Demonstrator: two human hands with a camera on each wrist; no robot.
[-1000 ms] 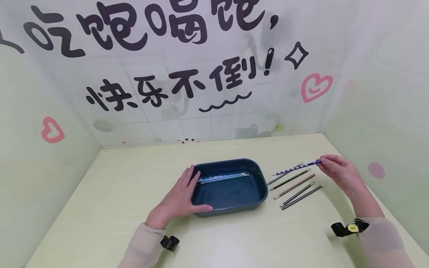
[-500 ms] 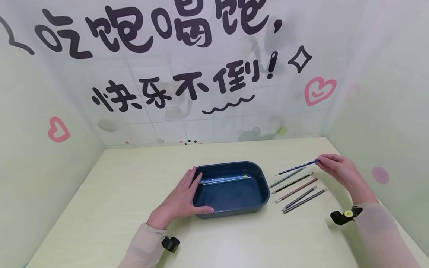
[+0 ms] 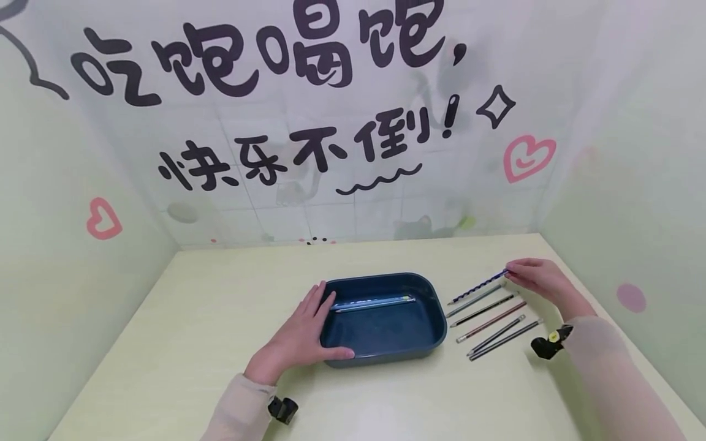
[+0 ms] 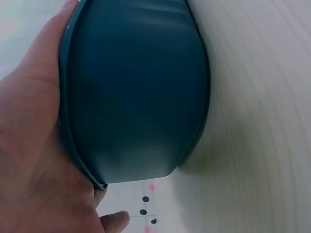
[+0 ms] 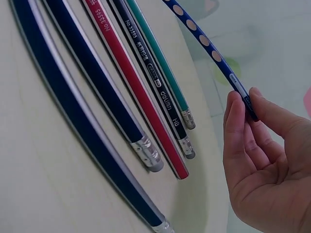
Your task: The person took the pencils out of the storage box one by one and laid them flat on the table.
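In the head view a dark blue rectangular tray (image 3: 386,331) sits on the table, with a couple of bluish pencils (image 3: 375,303) lying along its far side. My left hand (image 3: 298,337) rests over its left end, thumb along the near rim and fingers spread on the left rim. At the right, the thumb and fingertips of my right hand (image 3: 537,282) pinch a blue pencil (image 5: 214,53) with pale round dots near its end. Its point slants down to the left, close to the tray's right side. A teal pencil (image 5: 160,58) lies just in front of it.
Nearer me than the teal pencil lie a black pencil (image 3: 485,310), a red pencil (image 3: 491,321) and two dark pencils (image 3: 507,340) whose left ends converge. Light walls stand behind and beside the table (image 3: 220,306).
My right hand has moved left and lower with the dotted pencil, which now lines up beside the teal one. The left hand stays on the tray. The head view has shifted slightly.
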